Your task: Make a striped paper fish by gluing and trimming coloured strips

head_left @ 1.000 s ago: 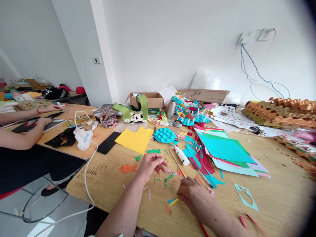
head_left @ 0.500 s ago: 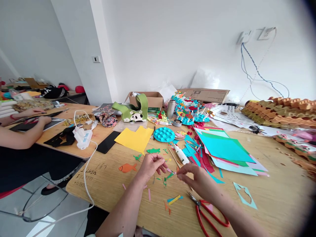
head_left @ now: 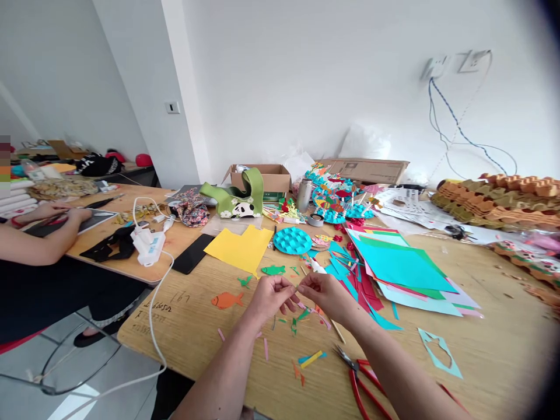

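Note:
My left hand point(head_left: 272, 296) and my right hand point(head_left: 324, 298) meet fingertip to fingertip above the table, both in a pinch. Whatever is between the fingers is too small to make out. Just beyond them lie a green paper fish point(head_left: 273, 270) and a white glue bottle point(head_left: 318, 266), the bottle partly hidden by my right hand. An orange paper fish point(head_left: 227, 300) rests to the left of my left hand. Beneath the hands are scattered green and pink paper scraps point(head_left: 301, 315). Red-handled scissors point(head_left: 356, 373) lie below my right forearm, which covers part of them.
Coloured paper sheets point(head_left: 402, 265) are stacked to the right, near a cut-out blue paper point(head_left: 440, 352). Farther back are a turquoise scalloped disc point(head_left: 292, 240), yellow paper point(head_left: 238, 248) and a black phone point(head_left: 192, 254). A white cable point(head_left: 151, 315) hangs over the left edge. Another person's arm point(head_left: 39, 239) works at left.
My right hand has moved left and slightly up until its fingertips meet those of my left hand. It now covers more of the glue bottle. My left hand has barely moved.

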`<state>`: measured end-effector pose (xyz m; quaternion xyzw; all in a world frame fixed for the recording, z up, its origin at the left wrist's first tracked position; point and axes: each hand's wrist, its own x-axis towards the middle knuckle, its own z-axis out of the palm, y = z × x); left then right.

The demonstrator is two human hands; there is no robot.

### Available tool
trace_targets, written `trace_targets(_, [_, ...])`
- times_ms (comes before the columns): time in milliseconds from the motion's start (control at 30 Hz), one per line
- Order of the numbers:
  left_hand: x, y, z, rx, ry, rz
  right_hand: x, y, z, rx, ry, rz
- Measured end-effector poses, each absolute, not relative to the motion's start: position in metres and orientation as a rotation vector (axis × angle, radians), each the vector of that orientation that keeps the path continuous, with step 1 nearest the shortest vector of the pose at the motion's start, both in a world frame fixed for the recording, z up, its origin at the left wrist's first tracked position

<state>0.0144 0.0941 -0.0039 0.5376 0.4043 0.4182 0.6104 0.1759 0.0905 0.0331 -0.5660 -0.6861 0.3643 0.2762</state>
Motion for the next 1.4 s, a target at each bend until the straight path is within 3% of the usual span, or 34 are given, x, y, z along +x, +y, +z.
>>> trace_targets(500, [0.008, 0.102, -0.007, 0.857, 0.896, 1.048, 0.177, 0.104, 0.023, -1.452, -1.845, 0.921])
trace_targets(1400, [0.012, 0.101, -0.008, 1.054, 1.022, 1.034, 0.174, 0.106, 0.013, -1.368, -1.771, 0.992])
